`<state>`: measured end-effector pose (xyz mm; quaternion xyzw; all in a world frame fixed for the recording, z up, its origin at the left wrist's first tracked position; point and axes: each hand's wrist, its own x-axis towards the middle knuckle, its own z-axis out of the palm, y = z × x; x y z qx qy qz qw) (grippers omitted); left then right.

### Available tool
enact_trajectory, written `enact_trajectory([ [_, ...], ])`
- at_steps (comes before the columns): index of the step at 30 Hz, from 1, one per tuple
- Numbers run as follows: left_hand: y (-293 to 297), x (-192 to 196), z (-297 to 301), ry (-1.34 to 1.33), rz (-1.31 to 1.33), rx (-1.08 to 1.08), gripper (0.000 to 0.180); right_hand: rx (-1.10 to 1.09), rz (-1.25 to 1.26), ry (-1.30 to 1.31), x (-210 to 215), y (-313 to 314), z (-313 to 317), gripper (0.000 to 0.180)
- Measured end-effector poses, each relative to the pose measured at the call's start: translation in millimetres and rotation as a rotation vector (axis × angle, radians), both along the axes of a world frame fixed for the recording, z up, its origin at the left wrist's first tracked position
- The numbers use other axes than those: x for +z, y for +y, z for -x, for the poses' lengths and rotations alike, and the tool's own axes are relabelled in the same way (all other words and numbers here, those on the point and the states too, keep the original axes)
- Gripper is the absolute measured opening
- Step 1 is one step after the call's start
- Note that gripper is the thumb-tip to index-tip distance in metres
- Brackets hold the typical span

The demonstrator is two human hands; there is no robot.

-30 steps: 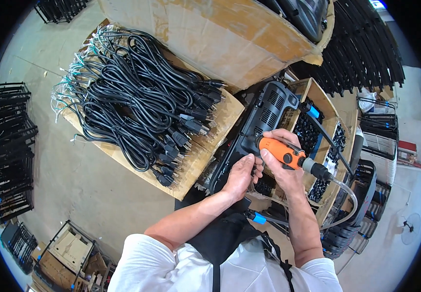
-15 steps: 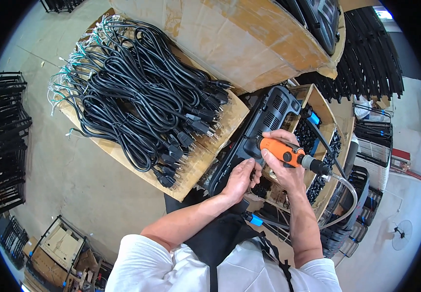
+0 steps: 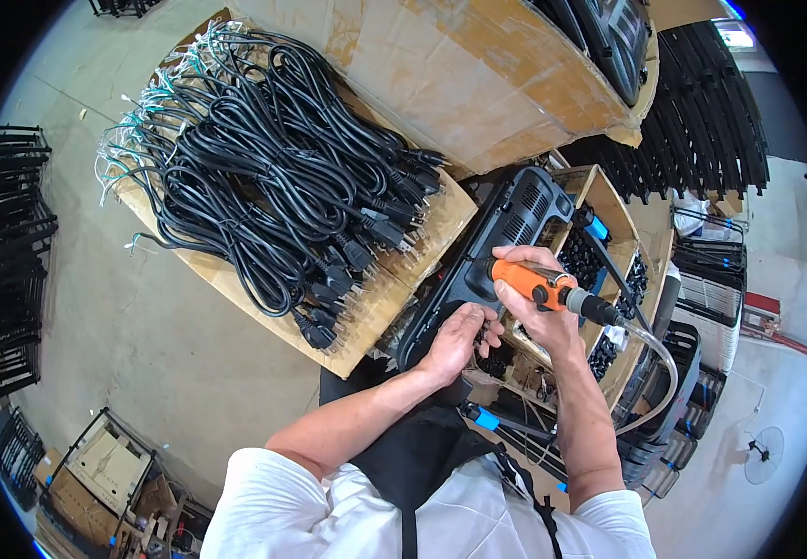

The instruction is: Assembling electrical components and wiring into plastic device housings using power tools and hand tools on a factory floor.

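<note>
My right hand (image 3: 536,303) is wrapped round an orange pneumatic screwdriver (image 3: 526,279), whose front end points at a long black plastic housing (image 3: 518,216) with vent slots. A clear air hose (image 3: 668,352) curves away from the tool's grey and black rear fitting. Close beside the tool, my left hand (image 3: 462,341) rests at the housing's near part with curled fingers. Whatever lies in those fingers is too small to name. The tool's tip and the spot it meets are hidden by my right hand and the tool body.
Bundled black power cords (image 3: 273,177) with plugs lie on a cardboard sheet (image 3: 366,337) to the left. A large cardboard box (image 3: 459,84) stands beyond. At right, a wooden compartment tray (image 3: 629,216) holds small black parts. Racks (image 3: 12,261) of black frames stand far left.
My view has shifted slightly. Both hands stay at the housing, with the screwdriver held in nearly the same place.
</note>
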<state>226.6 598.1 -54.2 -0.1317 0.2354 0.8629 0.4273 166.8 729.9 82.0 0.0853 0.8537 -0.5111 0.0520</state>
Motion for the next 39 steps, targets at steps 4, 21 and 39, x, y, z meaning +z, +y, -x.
enact_trajectory([
  [4, 0.5, -6.2, -2.5, 0.140, 0.015, -0.046, 0.026, 0.024, -0.026, 0.061, -4.4, 0.5, -1.2, 0.033],
  [21, -5.7, 3.5, -18.3, -0.006, 0.032, -0.048, 0.028, -0.224, 0.220, 0.221, 33.5, 9.4, -93.5, 0.054],
  [39, 6.1, 50.4, -145.3, -0.174, 0.095, 0.118, 0.024, -0.167, 0.398, 0.336, 14.4, 36.3, -282.7, 0.050],
])
